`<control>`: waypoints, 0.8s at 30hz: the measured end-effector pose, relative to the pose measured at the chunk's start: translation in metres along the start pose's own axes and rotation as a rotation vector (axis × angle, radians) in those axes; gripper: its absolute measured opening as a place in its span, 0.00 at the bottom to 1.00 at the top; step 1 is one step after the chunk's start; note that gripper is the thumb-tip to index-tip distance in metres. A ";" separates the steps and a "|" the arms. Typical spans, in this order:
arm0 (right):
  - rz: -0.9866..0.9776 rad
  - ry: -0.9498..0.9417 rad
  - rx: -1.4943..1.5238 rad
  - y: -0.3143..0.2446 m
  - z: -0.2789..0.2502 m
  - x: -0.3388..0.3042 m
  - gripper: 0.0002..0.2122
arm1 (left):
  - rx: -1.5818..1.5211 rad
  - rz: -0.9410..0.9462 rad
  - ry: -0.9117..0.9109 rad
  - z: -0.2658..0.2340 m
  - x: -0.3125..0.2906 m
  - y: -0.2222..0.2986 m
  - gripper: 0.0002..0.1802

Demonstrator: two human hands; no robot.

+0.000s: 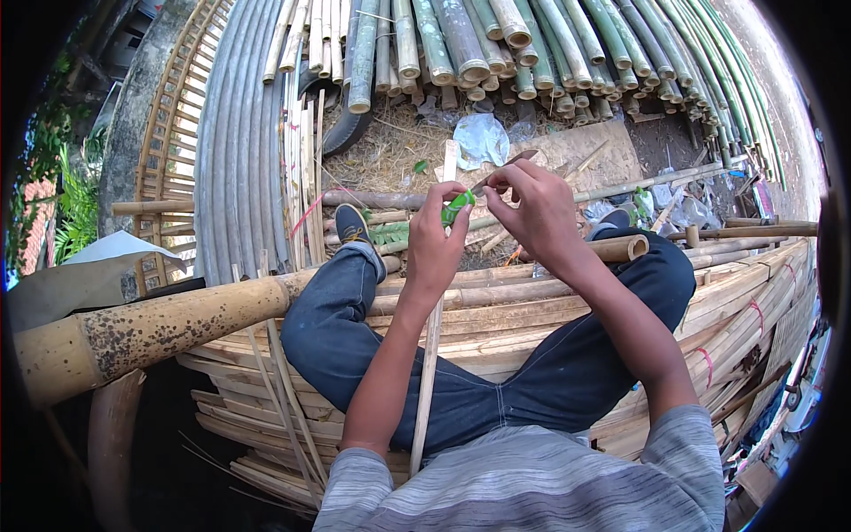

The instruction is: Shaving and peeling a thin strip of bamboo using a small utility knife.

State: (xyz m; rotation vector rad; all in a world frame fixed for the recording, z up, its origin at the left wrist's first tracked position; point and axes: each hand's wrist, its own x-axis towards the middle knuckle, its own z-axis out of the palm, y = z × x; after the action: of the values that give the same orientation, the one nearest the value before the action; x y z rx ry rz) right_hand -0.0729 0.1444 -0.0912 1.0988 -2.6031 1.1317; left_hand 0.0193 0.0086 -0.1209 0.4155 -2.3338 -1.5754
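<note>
Nearest me, a thin bamboo strip [429, 372] runs up between my knees. My left hand [434, 239] closes its grip around the strip and a green knife handle [457, 206]; my right hand [534, 208] pinches the blade [503, 166]. Beyond lie stacked bamboo poles [496, 44].

1. Top: grey, finely striped knit shirt [523, 483], sleeves ending above the elbows; forearms bare.
2. Legs: dark blue denim jeans [567, 372], left cuff rolled at the ankle.
3. Foot: dark canvas sneaker with yellowish laces [351, 225].
4. Left hand [436, 248] and right hand [536, 213]: bare, no gloves.
</note>
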 end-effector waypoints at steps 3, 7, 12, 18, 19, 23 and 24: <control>0.004 -0.015 0.020 0.000 -0.002 0.000 0.05 | 0.021 0.019 0.004 0.000 0.000 -0.001 0.13; -0.012 -0.019 -0.042 -0.001 0.003 -0.003 0.05 | 0.053 0.029 0.004 0.001 0.000 0.000 0.13; -0.016 -0.015 -0.066 -0.003 0.005 -0.003 0.04 | 0.092 0.067 0.022 0.002 -0.001 -0.002 0.12; 0.006 -0.026 -0.088 -0.003 0.006 -0.005 0.04 | 0.187 0.095 0.058 0.005 -0.004 0.003 0.12; 0.008 -0.031 -0.091 -0.003 0.006 -0.005 0.05 | 0.201 0.092 0.058 0.005 -0.005 0.004 0.12; -0.012 -0.030 -0.112 -0.003 0.008 -0.005 0.04 | 0.253 0.180 0.093 0.007 -0.005 0.000 0.12; -0.016 -0.032 -0.118 -0.003 0.008 -0.006 0.04 | 0.248 0.172 0.094 0.008 -0.006 0.000 0.12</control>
State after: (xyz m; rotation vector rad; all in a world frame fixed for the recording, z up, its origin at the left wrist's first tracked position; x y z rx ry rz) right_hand -0.0651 0.1409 -0.0971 1.1192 -2.6419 0.9512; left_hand 0.0217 0.0174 -0.1240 0.3242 -2.4269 -1.1695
